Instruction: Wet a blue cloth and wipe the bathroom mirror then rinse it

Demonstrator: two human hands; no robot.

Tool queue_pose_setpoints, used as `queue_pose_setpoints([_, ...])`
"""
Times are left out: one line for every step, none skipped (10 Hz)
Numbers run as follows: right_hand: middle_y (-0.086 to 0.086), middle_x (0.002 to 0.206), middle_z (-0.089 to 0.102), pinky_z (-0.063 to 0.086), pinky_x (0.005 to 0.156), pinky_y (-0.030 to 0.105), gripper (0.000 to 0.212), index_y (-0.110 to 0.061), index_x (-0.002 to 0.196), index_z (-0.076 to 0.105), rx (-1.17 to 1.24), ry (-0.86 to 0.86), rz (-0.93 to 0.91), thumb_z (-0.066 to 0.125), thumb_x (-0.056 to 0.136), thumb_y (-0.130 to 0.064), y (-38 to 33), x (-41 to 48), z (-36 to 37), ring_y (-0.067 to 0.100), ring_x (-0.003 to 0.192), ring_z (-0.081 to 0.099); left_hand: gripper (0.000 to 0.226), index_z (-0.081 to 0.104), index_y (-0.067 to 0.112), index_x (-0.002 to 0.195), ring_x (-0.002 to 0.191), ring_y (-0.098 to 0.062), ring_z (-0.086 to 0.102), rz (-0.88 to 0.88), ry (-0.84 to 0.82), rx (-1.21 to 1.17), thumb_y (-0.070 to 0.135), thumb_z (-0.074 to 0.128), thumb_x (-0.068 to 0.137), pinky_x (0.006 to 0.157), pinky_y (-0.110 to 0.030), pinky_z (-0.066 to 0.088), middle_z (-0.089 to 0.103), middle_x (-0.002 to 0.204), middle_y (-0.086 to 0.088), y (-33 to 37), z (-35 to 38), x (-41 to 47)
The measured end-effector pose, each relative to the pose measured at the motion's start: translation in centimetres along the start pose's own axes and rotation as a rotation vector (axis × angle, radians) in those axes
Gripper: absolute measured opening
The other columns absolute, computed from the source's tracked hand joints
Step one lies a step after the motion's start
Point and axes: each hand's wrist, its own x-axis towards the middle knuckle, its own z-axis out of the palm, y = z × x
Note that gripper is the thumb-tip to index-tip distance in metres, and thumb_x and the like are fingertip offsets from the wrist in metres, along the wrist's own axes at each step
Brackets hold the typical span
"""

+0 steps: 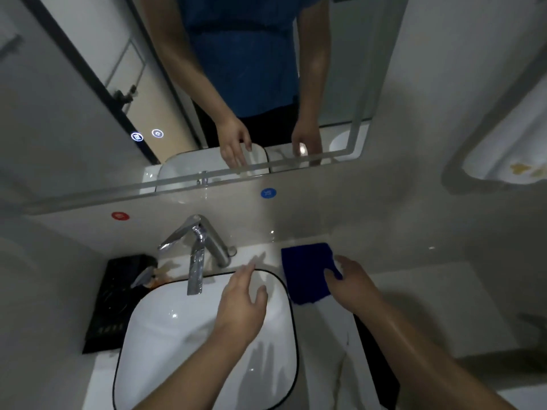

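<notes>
- Reaching for the blue cloth [306, 272] is the step I judge to be in hand: it lies flat on the white counter [334, 329], just right of the basin [177, 335] and close under the back wall.
- My right hand [353, 284] sits over the cloth's right edge, fingers loosely curled and a little apart, tips on or just above the fabric; I cannot tell whether anything is pinched yet.
- My left hand [241, 306] hovers over the basin with fingers spread, holding nothing.
- To do this well, I would gather a good fold of cloth rather than a corner, so it lifts in one piece, then carry it left under the tap [196, 255].
- No water appears to be running from the spout, so the tap lever probably needs the free left hand first.
- The mirror [88, 113] hangs above the counter, with two lit touch icons [147, 134] near its lower left; I would keep the wet cloth off those.
- A black tray [115, 300] with small items sits left of the basin, well apart from the cloth and out of the way.
- Red [120, 216] and blue [268, 193] stickers mark the wall below the mirror.
</notes>
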Motion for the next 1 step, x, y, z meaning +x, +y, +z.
queue_pose_setpoints([0.010, 0.165, 0.046, 0.035, 0.121, 0.029, 0.062, -0.010, 0.166, 0.037, -0.081, 0.020, -0.138, 0.055, 0.111, -0.032, -2.25, -0.96, 1.97, 0.024, 0.146, 0.049, 0.062, 0.033, 0.034, 0.167, 0.162, -0.011, 0.022, 0.067, 0.048, 0.027, 0.035, 0.053, 0.108, 0.132, -0.033, 0.020, 0.029, 0.175, 0.007, -0.14, -1.45, -0.41])
